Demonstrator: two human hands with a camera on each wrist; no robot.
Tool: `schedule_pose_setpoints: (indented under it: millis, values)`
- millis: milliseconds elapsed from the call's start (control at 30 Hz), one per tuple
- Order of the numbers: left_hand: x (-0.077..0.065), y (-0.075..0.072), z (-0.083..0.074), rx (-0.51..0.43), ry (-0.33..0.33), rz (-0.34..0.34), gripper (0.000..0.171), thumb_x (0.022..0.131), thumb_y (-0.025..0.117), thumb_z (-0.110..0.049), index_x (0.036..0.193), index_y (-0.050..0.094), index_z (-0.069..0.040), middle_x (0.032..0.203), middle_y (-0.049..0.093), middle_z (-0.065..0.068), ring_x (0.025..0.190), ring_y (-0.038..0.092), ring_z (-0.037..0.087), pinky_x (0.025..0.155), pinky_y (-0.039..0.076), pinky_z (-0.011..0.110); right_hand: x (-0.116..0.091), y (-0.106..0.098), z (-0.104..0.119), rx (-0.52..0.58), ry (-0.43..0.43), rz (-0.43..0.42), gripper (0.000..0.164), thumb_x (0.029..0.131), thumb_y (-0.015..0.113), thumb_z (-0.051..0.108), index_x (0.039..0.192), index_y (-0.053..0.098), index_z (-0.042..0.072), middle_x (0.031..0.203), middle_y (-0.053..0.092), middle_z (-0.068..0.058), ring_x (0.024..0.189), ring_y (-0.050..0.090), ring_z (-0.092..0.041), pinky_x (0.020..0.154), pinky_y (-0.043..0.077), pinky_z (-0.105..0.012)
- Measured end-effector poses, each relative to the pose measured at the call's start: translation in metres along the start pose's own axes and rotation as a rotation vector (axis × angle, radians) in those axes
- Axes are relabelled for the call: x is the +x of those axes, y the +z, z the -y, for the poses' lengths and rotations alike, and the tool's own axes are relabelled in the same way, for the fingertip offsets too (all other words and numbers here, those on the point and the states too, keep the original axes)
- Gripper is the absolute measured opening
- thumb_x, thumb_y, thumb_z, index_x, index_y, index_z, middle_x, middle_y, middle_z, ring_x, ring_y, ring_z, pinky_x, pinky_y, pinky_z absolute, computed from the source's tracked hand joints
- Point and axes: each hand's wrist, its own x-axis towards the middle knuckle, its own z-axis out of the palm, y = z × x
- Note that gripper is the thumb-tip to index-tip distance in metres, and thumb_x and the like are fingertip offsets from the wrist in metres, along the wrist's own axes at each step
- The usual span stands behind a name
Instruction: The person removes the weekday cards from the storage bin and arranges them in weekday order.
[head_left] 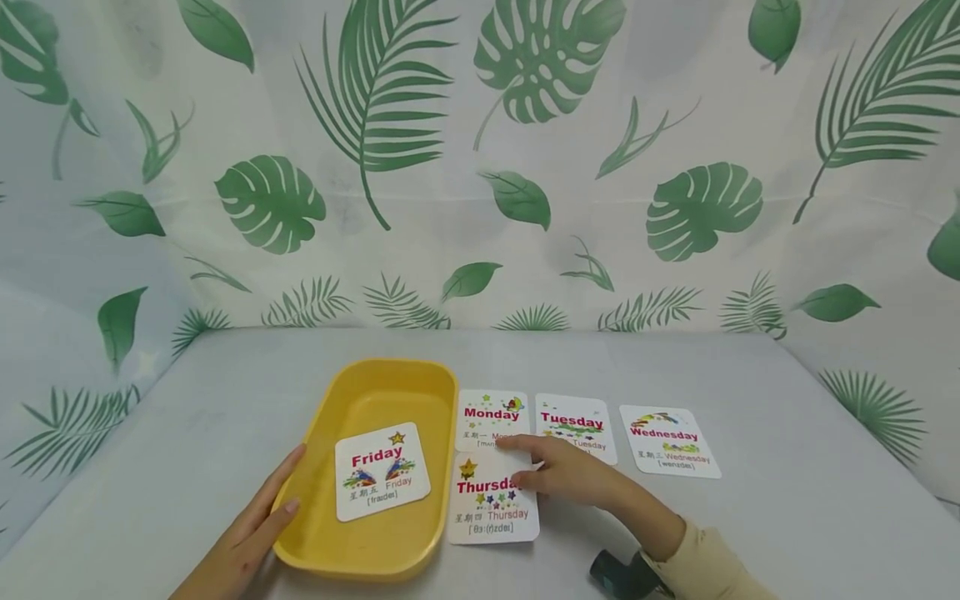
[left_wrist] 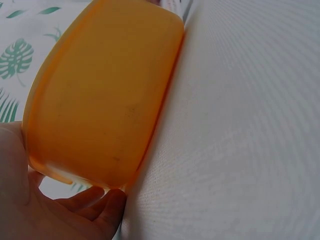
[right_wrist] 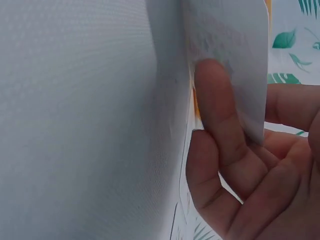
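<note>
A yellow plastic tray [head_left: 390,382] sits left of centre, with a white Friday card [head_left: 384,473] lying inside it. My left hand [head_left: 243,537] grips the tray's near left side, thumb by the rim and fingers against its outer wall and lower edge, as the left wrist view shows. With my right hand [head_left: 576,477] I pinch the Thursday card [head_left: 492,517] at its right edge. Seen in the right wrist view, that card [right_wrist: 245,55] stands off the tabletop, between thumb and fingers. It overlaps the tray's right rim and the bottom of the Monday card [head_left: 489,402] in the head view.
Right of the Monday card lie a Tuesday card [head_left: 573,406], partly hidden by my hand, and a Wednesday card [head_left: 670,446]. A dark wrist-strap device [head_left: 622,575] shows by the right sleeve. A leaf-printed cloth [head_left: 420,250] closes off the table's back and sides.
</note>
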Motion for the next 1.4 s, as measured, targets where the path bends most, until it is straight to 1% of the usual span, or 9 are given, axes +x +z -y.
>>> schedule_pose_setpoints:
  millis: [67,233,333,500,600,767,1033,1233,1400]
  values:
    - [0.0000,0.0001,-0.0002,-0.005,0.001,-0.001,0.057,0.095,0.037,-0.046,0.145,0.010,-0.036,0.155,0.002,-0.002,0.141,0.002,0.028,0.108,0.006,0.058,-0.0007,0.0007,0.0011,-0.029,0.003,0.011,0.049,0.085,0.062,0.015,0.131,0.049,0.010,0.085,0.062,-0.002,0.066,0.052,-0.014,0.057,0.042,-0.024]
    - [0.0014,-0.0001,-0.0016,-0.007,-0.014,0.002,0.059,0.095,0.036,-0.048,0.146,0.009,-0.036,0.155,0.001,-0.002,0.141,0.001,0.028,0.108,0.006,0.057,-0.0028,0.0020,0.0040,-0.081,0.050,0.033,0.048,0.085,0.062,0.019,0.131,0.049,0.013,0.068,0.054,0.000,0.047,0.046,-0.013,0.046,0.038,-0.023]
    - [0.0016,-0.0003,-0.0024,0.000,-0.015,0.004,0.059,0.095,0.036,-0.049,0.145,0.009,-0.036,0.155,0.001,-0.003,0.141,0.001,0.027,0.108,0.007,0.056,-0.0034,0.0028,0.0034,-0.141,0.058,0.031,0.048,0.086,0.062,0.020,0.131,0.050,0.014,0.063,0.050,0.000,0.043,0.043,-0.012,0.044,0.036,-0.023]
    - [0.0009,-0.0005,-0.0027,0.020,-0.004,0.003,0.058,0.095,0.036,-0.047,0.146,0.009,-0.035,0.155,0.002,-0.003,0.141,0.003,0.027,0.108,0.008,0.054,-0.0020,0.0042,0.0010,-0.242,0.039,0.025,0.047,0.086,0.062,0.021,0.131,0.051,0.014,0.061,0.048,0.003,0.051,0.043,-0.009,0.047,0.036,-0.021]
    - [0.0013,-0.0010,-0.0034,0.000,-0.023,0.015,0.060,0.095,0.035,-0.048,0.147,0.007,-0.033,0.155,0.000,-0.001,0.141,0.000,0.028,0.108,0.006,0.056,-0.0010,0.0043,0.0011,-0.269,0.032,0.025,0.047,0.085,0.062,0.022,0.130,0.052,0.013,0.065,0.049,0.005,0.056,0.041,-0.008,0.050,0.034,-0.020]
    - [0.0027,-0.0019,-0.0034,-0.021,-0.037,0.029,0.062,0.095,0.035,-0.048,0.147,0.005,-0.030,0.155,-0.003,0.003,0.141,-0.003,0.031,0.107,0.003,0.060,-0.0008,0.0039,0.0029,-0.275,0.039,0.033,0.046,0.085,0.063,0.023,0.129,0.053,0.013,0.067,0.051,0.005,0.059,0.041,-0.008,0.051,0.033,-0.020]
    - [0.0029,-0.0018,-0.0023,-0.011,-0.032,0.028,0.062,0.096,0.035,-0.045,0.148,0.005,-0.027,0.155,-0.003,0.004,0.141,-0.003,0.032,0.107,0.003,0.061,-0.0009,0.0065,0.0053,-0.284,0.089,0.022,0.045,0.083,0.065,0.024,0.126,0.057,0.017,0.057,0.038,0.004,0.054,0.037,-0.009,0.048,0.030,-0.020]
    - [0.0024,-0.0013,-0.0013,-0.020,-0.003,0.020,0.060,0.097,0.036,-0.040,0.148,0.007,-0.027,0.155,-0.002,0.006,0.140,-0.001,0.033,0.107,0.003,0.062,-0.0017,0.0082,0.0053,-0.307,0.097,0.019,0.044,0.083,0.065,0.025,0.126,0.057,0.017,0.055,0.035,0.004,0.052,0.034,-0.009,0.047,0.028,-0.020]
    - [0.0024,-0.0006,0.0000,0.001,0.018,0.012,0.058,0.097,0.036,-0.040,0.147,0.008,-0.029,0.155,0.001,0.004,0.140,0.002,0.031,0.107,0.007,0.057,-0.0024,0.0089,0.0049,-0.312,0.105,0.022,0.044,0.083,0.065,0.025,0.126,0.057,0.018,0.055,0.035,0.005,0.052,0.034,-0.009,0.047,0.028,-0.020]
